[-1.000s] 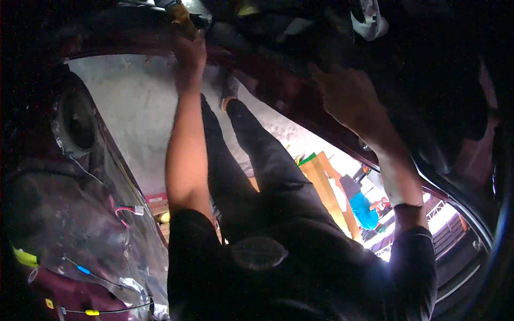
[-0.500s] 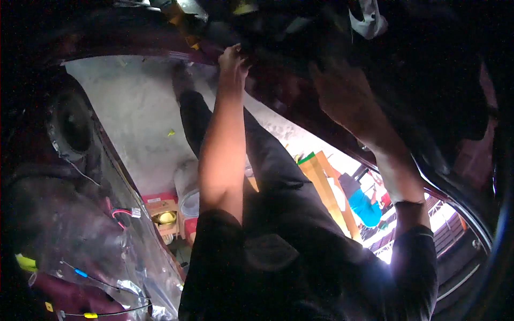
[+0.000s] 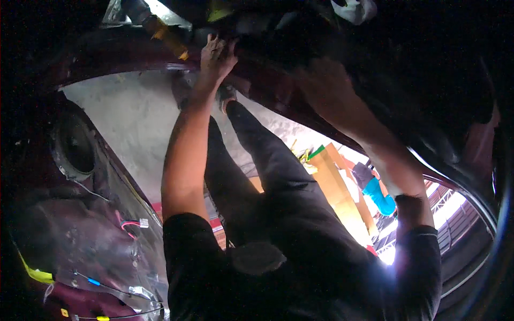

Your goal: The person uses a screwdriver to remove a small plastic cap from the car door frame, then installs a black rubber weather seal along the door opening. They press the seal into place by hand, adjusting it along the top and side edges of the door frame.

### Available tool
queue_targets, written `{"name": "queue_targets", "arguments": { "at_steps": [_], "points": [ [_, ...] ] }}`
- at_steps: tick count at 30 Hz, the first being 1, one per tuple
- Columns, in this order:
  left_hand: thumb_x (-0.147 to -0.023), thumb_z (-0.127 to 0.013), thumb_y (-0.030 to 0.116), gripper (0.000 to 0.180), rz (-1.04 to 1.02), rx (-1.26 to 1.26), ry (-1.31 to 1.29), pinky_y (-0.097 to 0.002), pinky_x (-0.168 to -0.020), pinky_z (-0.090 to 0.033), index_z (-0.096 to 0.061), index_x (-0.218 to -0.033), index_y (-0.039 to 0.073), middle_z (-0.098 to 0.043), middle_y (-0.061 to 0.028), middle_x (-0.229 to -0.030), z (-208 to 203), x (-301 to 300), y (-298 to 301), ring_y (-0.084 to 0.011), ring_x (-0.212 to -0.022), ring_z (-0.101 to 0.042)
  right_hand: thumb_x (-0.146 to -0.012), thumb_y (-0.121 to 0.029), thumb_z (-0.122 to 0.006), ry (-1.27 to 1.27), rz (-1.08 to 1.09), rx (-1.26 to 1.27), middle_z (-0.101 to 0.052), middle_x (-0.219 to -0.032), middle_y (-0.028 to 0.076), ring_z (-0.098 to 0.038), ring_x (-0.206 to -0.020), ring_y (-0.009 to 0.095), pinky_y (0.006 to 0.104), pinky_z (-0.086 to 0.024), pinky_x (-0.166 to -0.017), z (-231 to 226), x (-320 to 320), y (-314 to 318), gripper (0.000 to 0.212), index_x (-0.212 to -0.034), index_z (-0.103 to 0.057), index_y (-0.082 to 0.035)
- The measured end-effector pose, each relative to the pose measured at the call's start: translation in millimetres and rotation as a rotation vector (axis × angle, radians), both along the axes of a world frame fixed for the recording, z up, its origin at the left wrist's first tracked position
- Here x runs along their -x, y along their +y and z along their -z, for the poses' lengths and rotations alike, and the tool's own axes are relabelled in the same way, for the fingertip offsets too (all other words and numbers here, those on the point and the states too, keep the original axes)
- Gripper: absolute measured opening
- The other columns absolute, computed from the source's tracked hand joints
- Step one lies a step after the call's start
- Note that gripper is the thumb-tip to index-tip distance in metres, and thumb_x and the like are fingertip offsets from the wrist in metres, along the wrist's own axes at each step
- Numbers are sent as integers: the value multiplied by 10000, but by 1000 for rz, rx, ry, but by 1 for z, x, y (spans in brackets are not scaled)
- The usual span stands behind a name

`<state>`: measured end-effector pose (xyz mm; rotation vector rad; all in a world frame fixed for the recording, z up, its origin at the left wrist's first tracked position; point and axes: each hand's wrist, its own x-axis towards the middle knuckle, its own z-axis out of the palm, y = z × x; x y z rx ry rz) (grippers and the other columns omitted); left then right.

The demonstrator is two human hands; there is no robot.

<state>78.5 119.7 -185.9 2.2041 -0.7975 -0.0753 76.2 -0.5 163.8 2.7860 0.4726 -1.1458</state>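
Observation:
My left hand (image 3: 218, 56) is raised at the dark car sill (image 3: 160, 61), its fingers curled. What they hold, if anything, is lost in shadow. An orange and black tool-like object (image 3: 167, 37) lies beside it on the left. My right hand (image 3: 325, 77) reaches into the dark interior on the right; its fingers are hidden in the shade. Above and between the hands, dark shapes cannot be made out. A pale whitish piece (image 3: 356, 9) hangs at the top right, beyond my right hand.
At the left stands an open car door with its trim off, showing a round speaker (image 3: 75, 142), plastic film (image 3: 80, 230) and a loose white connector (image 3: 143, 223) on wires. Cardboard (image 3: 342, 187) and a person in blue (image 3: 381, 198) are outside. My legs extend over the concrete floor (image 3: 128, 117).
The view has shifted, and more of the orange and black object shows. My left hand has moved slightly left and up in the picture; my right hand stays in the dark interior. My legs have shifted.

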Motion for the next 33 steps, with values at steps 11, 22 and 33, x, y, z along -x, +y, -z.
{"name": "queue_targets", "arguments": {
  "at_steps": [11, 22, 33],
  "points": [
    [-918, -583, 209, 437, 340, -375, 142, -537, -1033, -410, -621, -1342, 313, -602, -109, -1365, -32, -12, 6, -358, -1262, -530, -871, -128, -618, -314, 84, -90, -663, -883, 166, -704, -719, 327, 442, -576, -609, 110, 30, -12, 380, -1251, -632, -140],
    [-951, -552, 184, 477, 523, -275, -104, -493, -1157, -336, -561, -1401, 344, -490, -45, -1497, -3, -13, 18, -305, -1356, -473, -874, -138, -617, -385, 84, -200, -653, -767, 142, -673, -683, 305, 437, -560, -606, 103, 37, -24, 359, -1232, -654, -136],
    [-903, -525, 23, 580, 613, -491, -1007, -439, -1149, -406, -539, -1419, 288, -409, -112, -1558, 52, -40, 19, -339, -1376, -465, -857, -161, -625, -147, 94, 67, -689, -826, 165, -702, -730, 293, 440, -569, -639, 115, 29, -11, 197, -1012, -723, -89]
  ]
}}
